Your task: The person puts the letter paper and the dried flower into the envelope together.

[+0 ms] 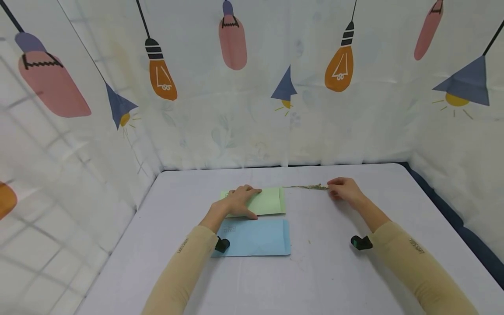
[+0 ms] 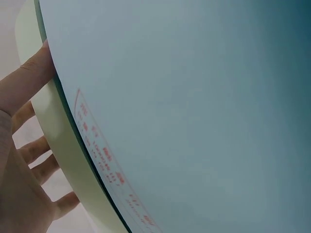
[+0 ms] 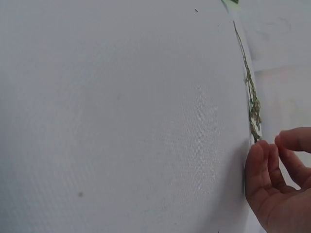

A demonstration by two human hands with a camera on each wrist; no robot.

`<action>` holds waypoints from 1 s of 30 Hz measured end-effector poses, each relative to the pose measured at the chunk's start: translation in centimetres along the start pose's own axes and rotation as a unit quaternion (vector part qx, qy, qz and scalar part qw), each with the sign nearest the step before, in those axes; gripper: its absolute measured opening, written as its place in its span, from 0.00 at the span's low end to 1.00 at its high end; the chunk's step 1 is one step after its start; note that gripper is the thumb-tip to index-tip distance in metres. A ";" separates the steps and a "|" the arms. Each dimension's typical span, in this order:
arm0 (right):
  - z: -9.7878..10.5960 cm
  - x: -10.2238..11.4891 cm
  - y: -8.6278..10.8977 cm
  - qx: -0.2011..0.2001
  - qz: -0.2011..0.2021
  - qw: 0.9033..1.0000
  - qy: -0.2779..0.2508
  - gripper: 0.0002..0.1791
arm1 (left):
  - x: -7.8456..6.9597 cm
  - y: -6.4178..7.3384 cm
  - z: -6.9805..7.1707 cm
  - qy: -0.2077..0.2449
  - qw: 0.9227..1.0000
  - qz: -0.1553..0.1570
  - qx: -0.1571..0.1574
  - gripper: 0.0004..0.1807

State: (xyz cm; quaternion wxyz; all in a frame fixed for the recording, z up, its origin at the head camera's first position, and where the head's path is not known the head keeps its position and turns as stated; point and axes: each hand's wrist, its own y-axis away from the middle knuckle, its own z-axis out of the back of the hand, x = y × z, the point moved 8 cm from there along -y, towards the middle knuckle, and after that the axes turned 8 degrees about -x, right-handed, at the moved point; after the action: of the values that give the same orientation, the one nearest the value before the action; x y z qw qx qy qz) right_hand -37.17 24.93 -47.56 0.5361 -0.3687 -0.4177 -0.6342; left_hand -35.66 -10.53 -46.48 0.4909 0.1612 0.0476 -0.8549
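Observation:
My left hand (image 1: 240, 199) rests spread on a light green envelope (image 1: 271, 201), thumb near its lower edge. Just below lies a blue envelope (image 1: 256, 238); in the left wrist view it fills most of the picture, with red print on it, and the green envelope (image 2: 60, 131) shows beyond. To the right, a thin dried plant sprig (image 1: 311, 187) lies with its bare stem toward the green envelope's upper right corner. The fingertips of my right hand (image 1: 346, 191) pinch its bushy end. In the right wrist view, the fingers partly hide that end of the sprig (image 3: 253, 107).
A white-covered table (image 1: 315, 280) carries everything. Small specks and crumbs (image 1: 309, 241) dot the cloth right of the blue envelope. Behind the table's far edge hangs a pale curtain (image 1: 252, 131) printed with lamps and bulbs. Each wrist wears a small dark camera (image 1: 361, 242).

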 end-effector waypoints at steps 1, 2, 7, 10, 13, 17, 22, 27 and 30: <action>0.1 0.0 0.0 -0.003 0.002 1.000 0.010 0.22 | 0.0 0.0 0.0 0.000 1.000 0.000 0.001 0.54; 0.2 -0.1 -0.1 -0.008 0.001 1.000 0.019 0.22 | 0.0 0.0 0.0 0.001 1.000 0.000 0.001 0.54; 0.4 -0.6 -0.6 -0.013 -0.011 0.999 0.050 0.20 | 0.1 -0.1 -0.1 -0.004 1.000 0.000 0.000 0.54; 0.2 -0.6 -0.9 -0.009 -0.008 0.998 0.069 0.19 | 0.2 0.0 -0.2 -0.009 1.000 0.002 0.000 0.53; -0.1 -0.4 -1.2 -0.006 0.008 0.995 0.094 0.19 | 0.1 0.1 -0.1 -0.003 1.000 0.003 -0.002 0.53; -0.6 0.0 -1.6 -0.007 0.043 0.990 0.136 0.18 | -0.1 0.2 0.0 0.006 1.000 0.002 -0.003 0.53; -1.0 0.5 -1.7 -0.017 0.084 0.979 0.185 0.14 | -0.2 0.2 0.0 0.002 1.000 -0.001 -0.004 0.53; -1.2 0.9 -1.6 -0.024 0.110 0.970 0.213 0.11 | -0.2 0.3 0.1 0.002 1.000 -0.002 -0.004 0.53; -1.2 1.1 -1.5 -0.022 0.121 0.968 0.221 0.10 | -0.2 0.3 0.1 0.000 1.000 -0.004 -0.004 0.53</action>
State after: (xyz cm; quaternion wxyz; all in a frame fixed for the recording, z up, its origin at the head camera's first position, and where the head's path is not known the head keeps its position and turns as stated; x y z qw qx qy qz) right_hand -38.83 23.51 -47.19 0.6792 -0.2792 -0.2270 -0.6397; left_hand -35.38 -10.55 -46.28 0.4880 0.1590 0.0520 -0.8567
